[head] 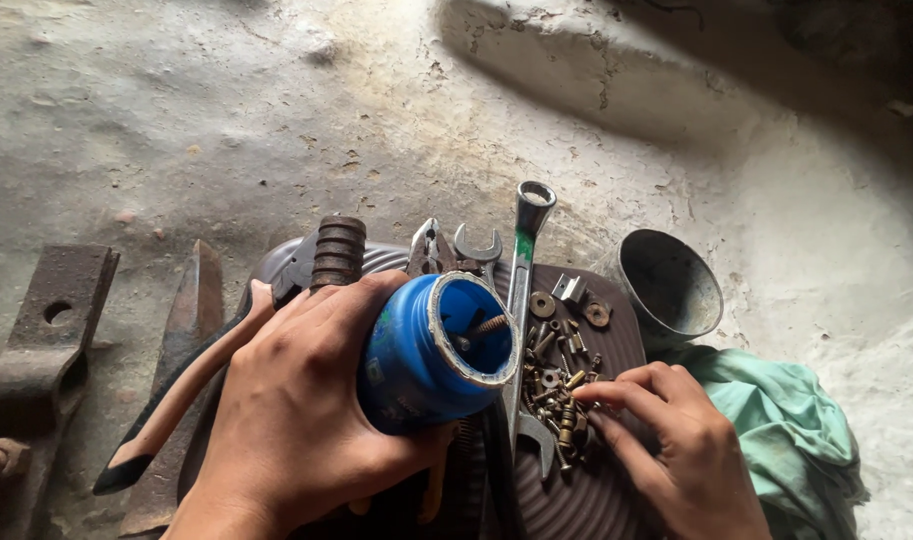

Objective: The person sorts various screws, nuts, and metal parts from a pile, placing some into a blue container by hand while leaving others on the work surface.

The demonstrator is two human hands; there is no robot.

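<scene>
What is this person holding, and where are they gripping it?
The left hand grips a blue container around its body, tilted with its open mouth toward the screws. The right hand holds nothing clearly; its fingertips touch the screws.

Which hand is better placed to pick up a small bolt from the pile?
The right hand: its fingertips already touch the pile of small rusty bolts, while the left hand grips the blue plastic jar.
</scene>
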